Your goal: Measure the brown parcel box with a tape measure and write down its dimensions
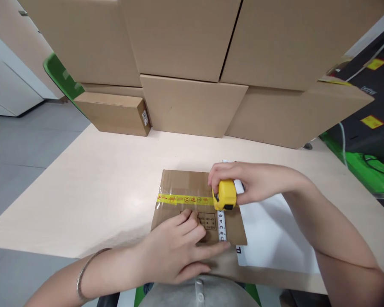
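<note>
A cardboard box (179, 181) with yellow printed tape (187, 199) across its top lies before me on the table. My right hand (230, 179) is closed around a yellow tape measure (227, 194) over the box's right part. Its white blade (221, 226) runs out across the box top toward my body, showing low numbers. My left hand (185, 245) lies over the box's near edge. The index finger stretches to the blade's end and holds it at that edge, while the other fingers curl on the box. The blade's hook is hidden.
Large cardboard boxes (193, 106) stand stacked along the table's back. A smaller flat carton (115, 113) sits at the back left. White sheet material (272, 238) lies under my right forearm. Dark equipment with yellow labels (373, 122) stands right of the table (83, 192).
</note>
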The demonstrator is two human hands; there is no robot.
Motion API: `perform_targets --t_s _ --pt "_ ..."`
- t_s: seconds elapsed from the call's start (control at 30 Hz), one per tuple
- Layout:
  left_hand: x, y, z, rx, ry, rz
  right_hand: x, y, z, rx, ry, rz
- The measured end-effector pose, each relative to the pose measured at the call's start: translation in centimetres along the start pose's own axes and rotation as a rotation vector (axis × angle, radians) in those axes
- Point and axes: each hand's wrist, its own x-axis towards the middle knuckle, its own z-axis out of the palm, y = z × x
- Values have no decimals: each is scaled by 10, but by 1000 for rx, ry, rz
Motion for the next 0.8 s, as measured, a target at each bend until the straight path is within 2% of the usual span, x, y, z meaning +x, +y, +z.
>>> perform_targets --t_s 0.13,0.23,0.47,0.8 --pt "0 2 2 25 24 9 11 23 -31 -58 66 60" --pt "0 2 2 42 34 11 20 39 -45 -7 79 109" --pt "-1 1 5 56 29 12 35 62 -42 48 58 106" --pt "-1 0 4 47 62 6 40 65 -42 44 37 134"
